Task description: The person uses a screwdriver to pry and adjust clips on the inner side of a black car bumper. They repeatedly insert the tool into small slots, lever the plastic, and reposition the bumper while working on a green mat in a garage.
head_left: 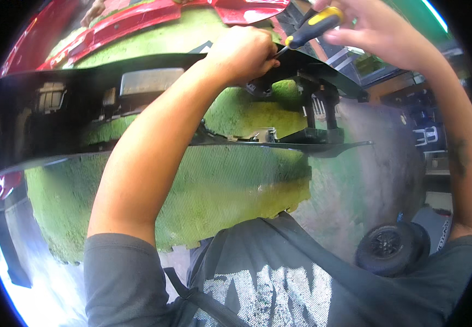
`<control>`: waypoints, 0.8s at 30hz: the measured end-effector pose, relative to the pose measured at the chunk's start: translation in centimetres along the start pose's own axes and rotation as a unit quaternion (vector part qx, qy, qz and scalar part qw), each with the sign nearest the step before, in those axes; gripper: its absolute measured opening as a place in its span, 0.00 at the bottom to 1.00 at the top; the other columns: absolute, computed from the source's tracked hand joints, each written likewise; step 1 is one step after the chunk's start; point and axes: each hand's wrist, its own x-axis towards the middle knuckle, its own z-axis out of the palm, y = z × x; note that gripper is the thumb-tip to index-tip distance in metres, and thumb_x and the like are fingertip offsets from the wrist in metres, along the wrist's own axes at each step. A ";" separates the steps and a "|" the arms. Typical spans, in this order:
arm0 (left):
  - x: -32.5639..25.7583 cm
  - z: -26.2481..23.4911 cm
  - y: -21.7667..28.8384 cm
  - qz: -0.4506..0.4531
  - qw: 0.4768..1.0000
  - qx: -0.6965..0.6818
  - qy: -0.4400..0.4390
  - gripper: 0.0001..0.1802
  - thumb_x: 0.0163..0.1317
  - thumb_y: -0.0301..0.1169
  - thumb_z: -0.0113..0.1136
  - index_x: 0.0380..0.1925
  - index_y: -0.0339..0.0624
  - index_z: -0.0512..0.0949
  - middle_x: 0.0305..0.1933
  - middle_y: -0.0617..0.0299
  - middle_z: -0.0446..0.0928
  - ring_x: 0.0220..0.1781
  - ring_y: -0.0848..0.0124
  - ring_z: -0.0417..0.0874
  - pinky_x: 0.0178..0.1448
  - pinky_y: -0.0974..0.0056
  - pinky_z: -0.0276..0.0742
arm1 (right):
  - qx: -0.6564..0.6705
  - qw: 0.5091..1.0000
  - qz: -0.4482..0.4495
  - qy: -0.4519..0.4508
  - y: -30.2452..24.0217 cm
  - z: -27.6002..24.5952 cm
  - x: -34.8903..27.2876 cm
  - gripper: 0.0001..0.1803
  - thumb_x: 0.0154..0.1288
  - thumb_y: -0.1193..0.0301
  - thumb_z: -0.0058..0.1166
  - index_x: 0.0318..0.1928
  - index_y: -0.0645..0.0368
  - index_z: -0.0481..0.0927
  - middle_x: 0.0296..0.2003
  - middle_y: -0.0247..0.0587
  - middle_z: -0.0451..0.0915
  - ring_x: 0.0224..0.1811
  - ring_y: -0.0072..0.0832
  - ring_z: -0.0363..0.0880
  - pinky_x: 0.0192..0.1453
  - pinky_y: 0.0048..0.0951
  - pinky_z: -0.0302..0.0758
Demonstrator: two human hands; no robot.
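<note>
The long black bumper panel (72, 117) stretches across in front of me, above a green mat (214, 185). Beyond the panel's far edge lies a red body part (137, 19); below the panel's right end, on the floor, sits a small black wheel (391, 245). My left hand (244, 52) is clenched on the panel's upper edge. Just right of it, my right hand (380, 30) grips a yellow-and-black screwdriver (312, 28), its tip touching the panel beside my left fist.

No packages, labels, signs or screens clearly visible
</note>
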 end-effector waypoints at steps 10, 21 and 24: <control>0.6 -0.2 1.1 0.023 1.000 0.019 0.009 0.18 0.68 0.47 0.77 0.37 0.43 0.94 0.40 0.57 0.85 0.45 0.52 0.91 0.51 0.48 0.85 | -0.068 0.991 0.111 -0.027 0.6 0.5 0.4 0.36 0.92 0.50 0.39 0.42 0.68 0.89 0.34 0.55 0.87 0.39 0.44 0.87 0.50 0.47 0.81; 0.4 0.0 1.4 0.026 0.999 0.027 -0.002 0.17 0.68 0.47 0.76 0.35 0.45 0.94 0.41 0.57 0.84 0.44 0.53 0.91 0.50 0.47 0.85 | -0.080 0.993 -0.019 -0.089 2.7 0.2 0.5 0.24 0.86 0.54 0.55 0.48 0.63 0.90 0.38 0.49 0.92 0.47 0.41 0.92 0.55 0.42 0.85; 0.7 -0.4 1.1 0.025 0.999 0.037 -0.021 0.17 0.66 0.47 0.77 0.36 0.44 0.94 0.44 0.56 0.88 0.47 0.52 0.93 0.53 0.47 0.88 | -0.081 0.984 0.143 -0.066 -3.6 0.2 0.4 0.32 0.89 0.46 0.47 0.49 0.63 0.92 0.43 0.58 0.90 0.50 0.48 0.91 0.59 0.47 0.84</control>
